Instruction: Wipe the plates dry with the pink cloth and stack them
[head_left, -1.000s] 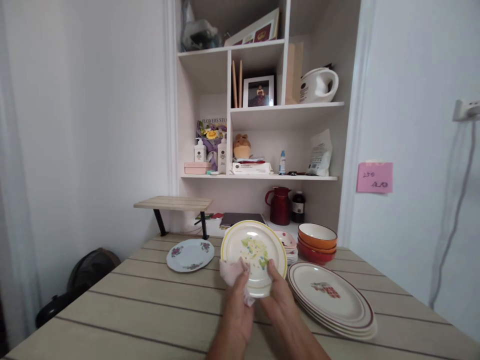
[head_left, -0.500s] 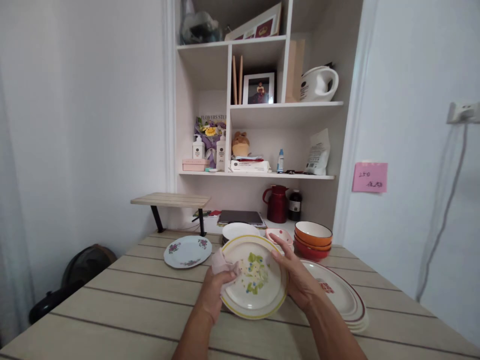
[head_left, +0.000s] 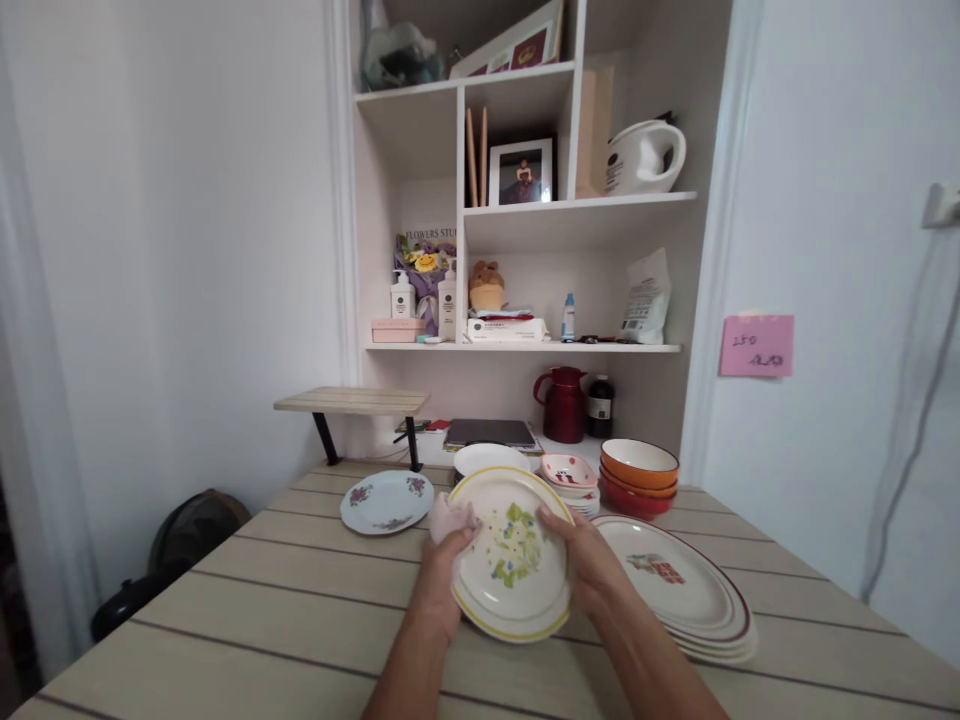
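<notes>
Between my hands, tilted up off the table, is a white plate [head_left: 517, 600] with a yellow rim and a green leaf pattern. My left hand [head_left: 442, 580] grips its left edge, thumb on the face, with a pale pink cloth [head_left: 450, 517] pinched against the plate. At the right edge, my right hand [head_left: 589, 560] holds the plate with its thumb on the front; the other fingers are hidden behind. To the right lies a stack of oval plates [head_left: 697, 585] with dark red rims. A pale plate with a flower pattern [head_left: 388, 503] rests at the left.
Behind the held plate stand a white dish [head_left: 491, 459], small pink-patterned bowls [head_left: 570, 472] and stacked orange and red bowls [head_left: 637, 478]. A small wooden riser [head_left: 352, 401] stands at the table's back left. Farther back are a red jug [head_left: 562, 405] and a dark bottle [head_left: 599, 407].
My right hand's fingers have slid down and behind the plate's right edge, leaving the thumb on the face. The view has shifted slightly. The plate and cloth stay held.
</notes>
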